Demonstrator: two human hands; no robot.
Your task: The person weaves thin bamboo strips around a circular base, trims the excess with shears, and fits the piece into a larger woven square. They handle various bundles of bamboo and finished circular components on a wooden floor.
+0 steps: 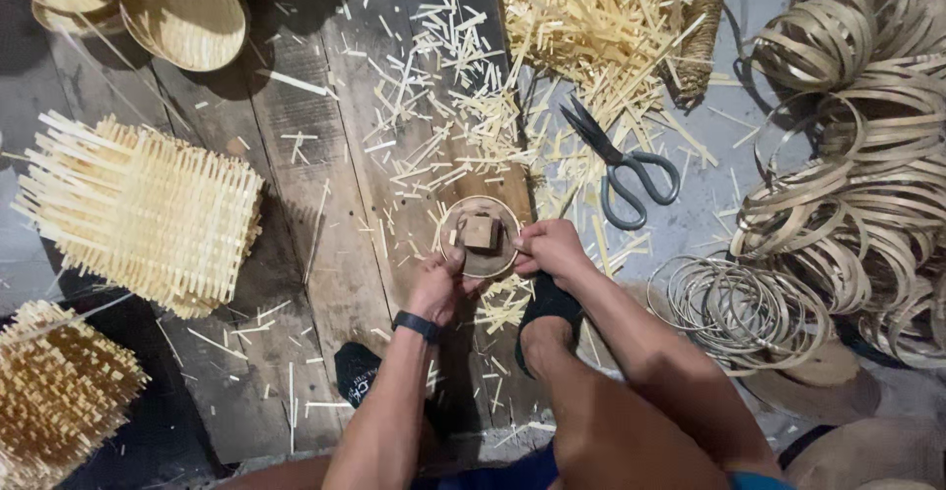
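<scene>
Single head view, looking steeply down from above at plank floor (296, 214), close over hands and knees.

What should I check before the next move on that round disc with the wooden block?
1. Left hand on the disc: grips its lower left edge. Ok.
2. Right hand on the disc: fingers at its right edge. Ok.
3. Block seated on the disc: sits near the middle; whether fixed, cannot tell.
4. Disc supported: rests on the plank among offcuts. Ok.
5. Scissors within reach: lie shut on the floor beyond the right hand, untouched. Ok.
6. Hoops at hand: stack lies right of the right arm. Ok.
</scene>
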